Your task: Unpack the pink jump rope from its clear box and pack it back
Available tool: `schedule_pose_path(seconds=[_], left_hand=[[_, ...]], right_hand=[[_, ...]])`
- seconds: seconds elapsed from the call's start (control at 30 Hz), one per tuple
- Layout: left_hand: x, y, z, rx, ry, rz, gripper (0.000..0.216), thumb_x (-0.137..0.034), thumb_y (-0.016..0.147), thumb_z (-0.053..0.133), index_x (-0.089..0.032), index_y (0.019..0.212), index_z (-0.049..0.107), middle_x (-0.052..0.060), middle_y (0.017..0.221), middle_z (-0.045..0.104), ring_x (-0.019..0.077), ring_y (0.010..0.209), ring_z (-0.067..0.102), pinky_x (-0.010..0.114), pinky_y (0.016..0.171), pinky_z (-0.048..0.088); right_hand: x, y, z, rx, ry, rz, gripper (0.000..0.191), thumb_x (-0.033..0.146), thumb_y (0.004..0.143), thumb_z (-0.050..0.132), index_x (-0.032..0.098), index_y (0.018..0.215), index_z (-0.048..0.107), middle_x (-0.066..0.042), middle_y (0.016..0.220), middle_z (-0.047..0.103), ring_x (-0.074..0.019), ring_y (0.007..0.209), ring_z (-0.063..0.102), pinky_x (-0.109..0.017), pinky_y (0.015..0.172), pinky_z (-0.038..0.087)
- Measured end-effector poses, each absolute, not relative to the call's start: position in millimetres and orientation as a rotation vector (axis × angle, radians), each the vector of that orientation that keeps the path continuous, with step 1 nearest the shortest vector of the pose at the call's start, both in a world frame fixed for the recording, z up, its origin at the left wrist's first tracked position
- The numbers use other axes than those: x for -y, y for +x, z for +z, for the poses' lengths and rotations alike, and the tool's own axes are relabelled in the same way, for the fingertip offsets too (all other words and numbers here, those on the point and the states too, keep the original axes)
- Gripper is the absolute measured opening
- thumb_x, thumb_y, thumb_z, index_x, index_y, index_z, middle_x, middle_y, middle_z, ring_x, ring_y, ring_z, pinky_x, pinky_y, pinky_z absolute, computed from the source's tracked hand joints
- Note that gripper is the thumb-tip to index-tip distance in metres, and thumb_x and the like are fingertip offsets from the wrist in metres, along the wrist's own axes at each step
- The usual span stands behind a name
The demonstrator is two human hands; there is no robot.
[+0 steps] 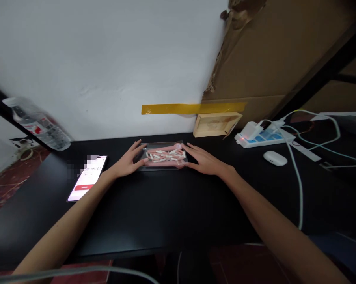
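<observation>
A flat clear plastic package (165,156) lies on the black table, close to the wall. Inside it show two long pink handle-like pieces and many short pink and white tubes, like parts of a beaded skipping rope. My left hand (129,161) grips the package's left end, its thumb over the near corner and its fingers spread toward the far one. At the right end my right hand (204,158) does the same, with thumb and forefinger at the two corners. The package lies flat between both hands.
A lit phone (87,177) lies left of my left forearm. Behind it a clear bottle (41,126) leans at the wall. To the right are a shallow wooden box (215,124), a power strip (263,138) with cables, and a white mouse (275,158). Yellow tape (192,108) crosses the wall.
</observation>
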State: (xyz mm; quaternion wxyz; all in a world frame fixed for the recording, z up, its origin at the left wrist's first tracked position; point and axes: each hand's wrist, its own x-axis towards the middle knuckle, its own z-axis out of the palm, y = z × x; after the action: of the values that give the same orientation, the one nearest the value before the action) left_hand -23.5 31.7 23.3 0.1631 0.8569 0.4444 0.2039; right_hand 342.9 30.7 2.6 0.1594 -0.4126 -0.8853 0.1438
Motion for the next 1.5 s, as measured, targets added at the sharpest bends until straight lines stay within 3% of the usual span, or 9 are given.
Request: schedule_pose_path(seconds=[0.33,0.6,0.7,0.9,1.1,1.3,1.5], left_hand=[[-21,-11,6,-1.245,2.456,0.602,0.073,-0.063,0.099,0.041,-0.020,0.157,0.030,0.015,0.167,0.013,0.0367,0.153,0.014,0.055,0.120,0.027],[-12,2,5,-1.323,2.449,0.609,0.071,-0.062,0.099,0.042,-0.018,0.154,0.034,0.017,0.166,0.016,0.0382,0.152,0.016,0.056,0.120,0.026],[-13,1,6,-1.336,2.453,0.612,0.072,-0.061,0.098,0.042,-0.016,0.153,0.036,0.017,0.165,0.021,0.0371,0.152,0.019,0.055,0.120,0.025],[-19,-14,7,-1.393,2.522,0.592,0.070,-0.060,0.098,0.041,-0.016,0.152,0.040,0.016,0.162,0.029,0.0380,0.151,0.020,0.056,0.121,0.024],[-24,-26,6,-1.391,2.485,0.636,0.068,-0.061,0.098,0.041,-0.019,0.152,0.039,0.014,0.164,0.027,0.0382,0.151,0.020,0.058,0.119,0.026],[-23,-25,9,-1.341,2.463,0.620,0.072,-0.063,0.098,0.041,-0.018,0.153,0.039,0.014,0.165,0.024,0.0383,0.152,0.016,0.057,0.119,0.026],[-19,-21,11,-1.276,2.469,0.613,0.071,-0.064,0.098,0.041,-0.020,0.154,0.038,0.013,0.165,0.023,0.0380,0.152,0.017,0.057,0.120,0.025]], right_hand=[[-28,329,7,2.566,-1.074,0.466,0.078,0.064,0.096,0.047,0.037,0.161,0.013,0.000,0.165,0.025,-0.0322,0.153,0.018,-0.058,0.122,0.028],[-28,321,0,2.529,-1.204,0.463,0.085,0.074,0.089,0.049,0.036,0.160,0.021,-0.005,0.162,0.033,-0.0367,0.149,0.031,-0.063,0.118,0.030],[-30,323,-1,2.509,-1.187,0.446,0.084,0.074,0.087,0.053,0.034,0.158,0.031,-0.005,0.160,0.039,-0.0352,0.148,0.033,-0.060,0.120,0.031],[-33,351,4,2.446,-1.093,0.528,0.060,0.063,0.093,0.054,0.030,0.143,0.055,-0.008,0.149,0.055,-0.0303,0.144,0.042,-0.060,0.118,0.033],[-29,348,7,2.448,-1.177,0.613,0.081,0.069,0.073,0.074,0.030,0.142,0.056,-0.010,0.154,0.048,-0.0348,0.148,0.033,-0.061,0.119,0.030],[-29,334,-4,2.353,-1.258,0.476,0.085,0.065,0.083,0.067,0.024,0.153,0.042,-0.016,0.153,0.048,-0.0364,0.142,0.044,-0.060,0.116,0.036],[-30,331,-9,2.349,-1.241,0.458,0.105,0.064,0.082,0.068,0.020,0.162,0.017,-0.018,0.162,0.033,-0.0393,0.146,0.035,-0.060,0.118,0.033]])
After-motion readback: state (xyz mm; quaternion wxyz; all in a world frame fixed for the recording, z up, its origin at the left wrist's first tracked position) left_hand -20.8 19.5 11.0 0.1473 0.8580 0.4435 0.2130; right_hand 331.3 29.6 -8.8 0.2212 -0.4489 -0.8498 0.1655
